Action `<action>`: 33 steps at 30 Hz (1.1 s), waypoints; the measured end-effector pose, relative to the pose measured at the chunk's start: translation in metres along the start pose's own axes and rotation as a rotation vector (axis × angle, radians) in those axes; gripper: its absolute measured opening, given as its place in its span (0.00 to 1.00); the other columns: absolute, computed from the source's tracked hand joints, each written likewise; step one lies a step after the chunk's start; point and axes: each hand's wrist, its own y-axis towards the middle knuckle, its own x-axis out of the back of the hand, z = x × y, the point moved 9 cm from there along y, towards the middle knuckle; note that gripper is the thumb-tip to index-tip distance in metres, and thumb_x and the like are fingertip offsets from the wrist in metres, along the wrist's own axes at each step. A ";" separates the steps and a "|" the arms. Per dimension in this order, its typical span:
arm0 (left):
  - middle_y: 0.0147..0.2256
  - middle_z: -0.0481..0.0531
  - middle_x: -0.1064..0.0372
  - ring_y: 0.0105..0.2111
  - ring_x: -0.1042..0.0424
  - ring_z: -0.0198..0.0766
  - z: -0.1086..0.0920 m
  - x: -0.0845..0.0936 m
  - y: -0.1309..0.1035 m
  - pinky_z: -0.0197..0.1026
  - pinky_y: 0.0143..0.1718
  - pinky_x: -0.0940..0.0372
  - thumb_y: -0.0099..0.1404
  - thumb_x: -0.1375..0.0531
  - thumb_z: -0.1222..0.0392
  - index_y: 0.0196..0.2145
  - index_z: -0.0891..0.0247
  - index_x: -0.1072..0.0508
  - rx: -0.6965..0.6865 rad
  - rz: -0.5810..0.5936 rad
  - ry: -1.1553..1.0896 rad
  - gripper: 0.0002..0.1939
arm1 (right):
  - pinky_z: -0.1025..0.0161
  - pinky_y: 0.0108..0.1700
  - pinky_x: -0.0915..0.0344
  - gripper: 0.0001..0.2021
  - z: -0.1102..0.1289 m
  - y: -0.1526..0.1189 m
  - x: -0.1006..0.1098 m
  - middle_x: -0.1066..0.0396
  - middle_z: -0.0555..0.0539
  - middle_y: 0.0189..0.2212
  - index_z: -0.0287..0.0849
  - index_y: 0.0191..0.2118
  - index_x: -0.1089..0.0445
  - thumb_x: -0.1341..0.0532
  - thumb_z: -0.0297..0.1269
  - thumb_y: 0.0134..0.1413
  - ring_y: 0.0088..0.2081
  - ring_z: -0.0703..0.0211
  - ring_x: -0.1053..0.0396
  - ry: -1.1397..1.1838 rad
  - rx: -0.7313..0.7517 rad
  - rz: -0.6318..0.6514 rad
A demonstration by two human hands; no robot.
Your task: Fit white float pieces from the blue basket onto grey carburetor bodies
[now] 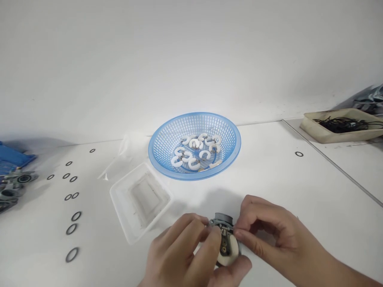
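Observation:
My left hand (191,253) is closed around a grey metal carburetor (224,217), its open underside facing up. Inside sits a white horseshoe-shaped float (231,251) around brass jets (224,249). At the carburetor's right edge, my right hand (269,231) pinches thumb and forefinger together near the float's hinge; whatever is between those fingertips is too small to make out. Beyond both hands stands a blue mesh basket (194,176) with several loose white floats (194,164) in it.
Left of the basket are a white plastic tray (119,199) and a clear plastic bag (112,163). Several black rings (72,255) lie further left, near metal carburetors (12,187). At right are another ring (299,154), a thin rod (329,161) and a cream tray (317,135) of black parts.

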 end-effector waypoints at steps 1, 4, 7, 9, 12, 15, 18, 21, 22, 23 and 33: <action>0.26 0.48 0.23 0.27 0.19 0.41 0.000 -0.001 0.000 0.43 0.29 0.17 0.57 0.24 0.63 0.40 0.59 0.24 -0.001 0.012 0.005 0.16 | 0.65 0.34 0.25 0.12 0.001 0.000 0.000 0.25 0.48 0.33 0.48 0.34 0.20 0.29 0.42 0.73 0.33 0.57 0.25 0.003 -0.002 0.001; 0.25 0.47 0.25 0.30 0.16 0.42 -0.002 -0.002 -0.001 0.42 0.34 0.14 0.59 0.25 0.62 0.40 0.59 0.23 -0.023 0.029 -0.001 0.14 | 0.65 0.34 0.25 0.13 0.004 0.000 0.000 0.25 0.48 0.32 0.48 0.33 0.19 0.29 0.43 0.72 0.32 0.58 0.26 -0.001 -0.001 0.000; 0.26 0.48 0.24 0.33 0.14 0.45 -0.004 -0.002 0.001 0.43 0.40 0.12 0.60 0.24 0.60 0.42 0.60 0.22 -0.045 0.055 0.005 0.15 | 0.65 0.33 0.28 0.15 0.000 -0.001 -0.001 0.25 0.48 0.32 0.47 0.32 0.20 0.29 0.46 0.72 0.32 0.58 0.26 0.032 -0.039 0.012; 0.28 0.50 0.22 0.33 0.15 0.44 -0.004 -0.002 0.003 0.43 0.38 0.13 0.63 0.24 0.60 0.44 0.61 0.21 -0.046 0.079 -0.009 0.14 | 0.64 0.34 0.28 0.16 -0.005 -0.002 -0.003 0.24 0.48 0.33 0.47 0.33 0.21 0.29 0.48 0.73 0.34 0.56 0.25 0.070 -0.081 0.024; 0.33 0.54 0.20 0.31 0.17 0.42 -0.002 -0.003 0.007 0.41 0.32 0.15 0.66 0.26 0.60 0.44 0.63 0.20 -0.021 0.118 -0.066 0.11 | 0.63 0.38 0.26 0.17 -0.011 -0.004 -0.003 0.23 0.49 0.34 0.47 0.33 0.21 0.29 0.49 0.73 0.37 0.56 0.24 0.120 -0.124 0.019; 0.36 0.56 0.19 0.34 0.16 0.44 -0.004 -0.003 0.006 0.42 0.32 0.15 0.68 0.26 0.61 0.44 0.64 0.20 -0.002 0.120 -0.075 0.10 | 0.65 0.38 0.28 0.18 -0.014 -0.006 -0.001 0.24 0.50 0.33 0.47 0.32 0.21 0.28 0.51 0.72 0.36 0.57 0.26 0.139 -0.152 -0.008; 0.36 0.56 0.18 0.40 0.15 0.47 -0.008 0.002 0.001 0.44 0.35 0.15 0.67 0.25 0.63 0.44 0.63 0.19 0.036 0.047 -0.026 0.11 | 0.64 0.37 0.29 0.18 -0.016 -0.009 -0.002 0.25 0.50 0.32 0.47 0.32 0.20 0.28 0.53 0.71 0.35 0.57 0.27 0.122 -0.175 -0.025; 0.38 0.54 0.17 0.45 0.15 0.48 -0.012 0.006 -0.008 0.47 0.44 0.13 0.66 0.24 0.65 0.48 0.62 0.19 0.113 -0.030 -0.027 0.14 | 0.61 0.37 0.31 0.19 -0.018 -0.011 -0.004 0.23 0.49 0.33 0.47 0.33 0.20 0.29 0.55 0.71 0.36 0.55 0.27 0.095 -0.185 -0.026; 0.39 0.54 0.16 0.46 0.14 0.47 -0.013 0.007 -0.012 0.48 0.47 0.13 0.66 0.24 0.66 0.51 0.62 0.20 0.149 -0.053 -0.039 0.17 | 0.61 0.37 0.32 0.19 -0.017 -0.012 -0.005 0.23 0.49 0.33 0.47 0.33 0.21 0.29 0.56 0.71 0.36 0.54 0.27 0.092 -0.187 -0.021; 0.41 0.54 0.15 0.46 0.14 0.47 -0.014 0.007 -0.015 0.49 0.49 0.14 0.67 0.24 0.66 0.52 0.62 0.20 0.183 -0.074 -0.049 0.18 | 0.60 0.37 0.32 0.20 -0.017 -0.013 -0.006 0.22 0.49 0.34 0.47 0.33 0.21 0.30 0.56 0.71 0.36 0.54 0.27 0.094 -0.189 -0.013; 0.45 0.59 0.19 0.45 0.20 0.42 -0.023 0.003 -0.027 0.40 0.42 0.18 0.67 0.26 0.71 0.47 0.68 0.19 0.153 -0.123 -0.062 0.12 | 0.59 0.38 0.34 0.23 -0.016 -0.012 -0.008 0.18 0.47 0.36 0.46 0.36 0.20 0.28 0.62 0.69 0.38 0.53 0.26 0.114 -0.260 0.046</action>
